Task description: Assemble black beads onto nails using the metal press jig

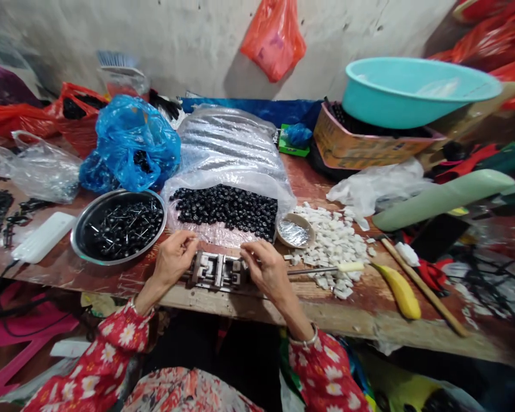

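A small metal jig point(218, 271) lies at the table's front edge, between my two hands. At its left side, my left hand point(177, 256) has its fingertips pressed together; whatever they hold is too small to make out. My right hand point(264, 264) is over the jig's right end, fingers bent and thumb near the forefinger, its grip unclear. Behind the jig, black round pieces point(227, 209) spill from a clear plastic bag point(229, 143). A small bowl point(309, 233) of thin metal pins stands right of them, beside a heap of white pieces point(343, 240).
A metal bowl point(75, 229) of black parts with pins stands at left, near a white power bank point(45, 237). On the right lie a screwdriver point(349, 267), a banana point(401, 290) and a wooden stick point(433, 297). A turquoise basin point(395, 103) rests on a box point(339, 143).
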{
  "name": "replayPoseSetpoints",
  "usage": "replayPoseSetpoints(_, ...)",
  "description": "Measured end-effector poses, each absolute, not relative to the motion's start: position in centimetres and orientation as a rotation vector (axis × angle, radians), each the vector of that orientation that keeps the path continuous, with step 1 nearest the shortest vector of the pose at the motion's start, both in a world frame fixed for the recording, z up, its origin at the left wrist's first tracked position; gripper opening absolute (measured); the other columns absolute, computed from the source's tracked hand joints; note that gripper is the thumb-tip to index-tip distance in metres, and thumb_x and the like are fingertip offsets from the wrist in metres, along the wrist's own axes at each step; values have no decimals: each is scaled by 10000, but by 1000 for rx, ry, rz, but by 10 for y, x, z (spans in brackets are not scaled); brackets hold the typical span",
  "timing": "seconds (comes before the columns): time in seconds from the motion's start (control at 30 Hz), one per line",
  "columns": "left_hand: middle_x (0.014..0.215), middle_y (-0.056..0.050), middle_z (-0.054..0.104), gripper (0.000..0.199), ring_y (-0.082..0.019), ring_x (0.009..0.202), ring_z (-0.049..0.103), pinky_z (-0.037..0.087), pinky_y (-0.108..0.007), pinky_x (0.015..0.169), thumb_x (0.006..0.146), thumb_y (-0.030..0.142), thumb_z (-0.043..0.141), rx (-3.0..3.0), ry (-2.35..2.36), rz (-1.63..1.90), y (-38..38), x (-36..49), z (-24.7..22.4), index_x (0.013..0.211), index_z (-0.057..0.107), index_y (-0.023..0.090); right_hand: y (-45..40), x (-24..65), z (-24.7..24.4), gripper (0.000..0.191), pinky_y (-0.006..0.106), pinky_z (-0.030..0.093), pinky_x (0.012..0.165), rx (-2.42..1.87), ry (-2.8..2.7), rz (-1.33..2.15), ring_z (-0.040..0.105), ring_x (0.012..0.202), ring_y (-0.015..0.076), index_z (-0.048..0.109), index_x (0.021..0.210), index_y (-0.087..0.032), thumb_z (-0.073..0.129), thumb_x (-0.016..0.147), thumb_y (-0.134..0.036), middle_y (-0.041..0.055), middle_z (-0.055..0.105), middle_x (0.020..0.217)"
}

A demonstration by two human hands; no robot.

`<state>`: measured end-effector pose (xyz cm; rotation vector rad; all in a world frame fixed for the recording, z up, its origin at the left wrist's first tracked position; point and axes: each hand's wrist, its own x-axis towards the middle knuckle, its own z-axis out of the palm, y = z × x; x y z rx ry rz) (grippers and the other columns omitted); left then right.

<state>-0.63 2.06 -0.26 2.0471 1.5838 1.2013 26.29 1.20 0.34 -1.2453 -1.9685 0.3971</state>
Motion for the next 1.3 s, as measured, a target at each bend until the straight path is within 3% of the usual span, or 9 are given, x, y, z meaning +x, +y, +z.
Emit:
replayPoseSetpoints(0.13,958,-58,721,243,-208,866,661,497,-314,787,938,223,613,2095,1923,1058,71,-1,-7,1164,693,182,71,248,5,158,305,466,766,-1566,-2198,247,680,923,210,711,1129,-225,591,1027,-236,64,717,1064)
replayPoseSetpoints(0.23,1027,-93,713,208,-237,883,650,475,-335,755,939,219,599,2135,2070,814,97,3,-12,1110,713,187,98,233,2,179,301,424,705,-1739,-2347,153,687,924,213,703,1171,-233,601,1025,-255,70,716,1104)
replayPoseSetpoints(0.37,1029,-89,692,171,-236,878,634,453,-342,748,982,252,557,2204,2055,670,107,1,-17,984,721,204,107,228,-5,143,302,403,691,-1748,-2394,145,683,926,212,706,1101,-229,586,1037,-274,73,705,1095)
replayPoseSetpoints(0.67,1115,-104,670,282,-229,848,650,452,-333,713,996,203,498,2355,1947,357,96,-5,-14,1086,765,200,100,231,-8,190,299,407,749,-1659,-2433,199,637,1009,223,678,1130,-221,521,1033,-179,100,682,1151)
replayPoseSetpoints(1.03,1089,-119,742,240,-238,969,679,499,-332,824,957,179,550,2297,1870,611,76,-20,-20,1084,751,150,49,266,-5,69,310,460,779,-1287,-2070,523,601,817,195,634,984,-201,581,939,-193,43,683,941)
replayPoseSetpoints(1.2,944,-44,724,204,-154,744,625,491,-288,722,899,187,612,2164,1561,989,45,-16,-7,1042,755,166,14,273,2,32,346,485,809,-1125,-2019,582,623,860,217,656,997,-226,635,973,-229,48,705,949)
replayPoseSetpoints(1.3,942,-43,714,202,-164,830,649,499,-284,751,905,153,598,2195,1313,1047,24,-10,4,1033,754,170,2,269,4,42,372,482,842,-1081,-2083,543,615,920,242,664,996,-230,639,987,-198,58,713,960)
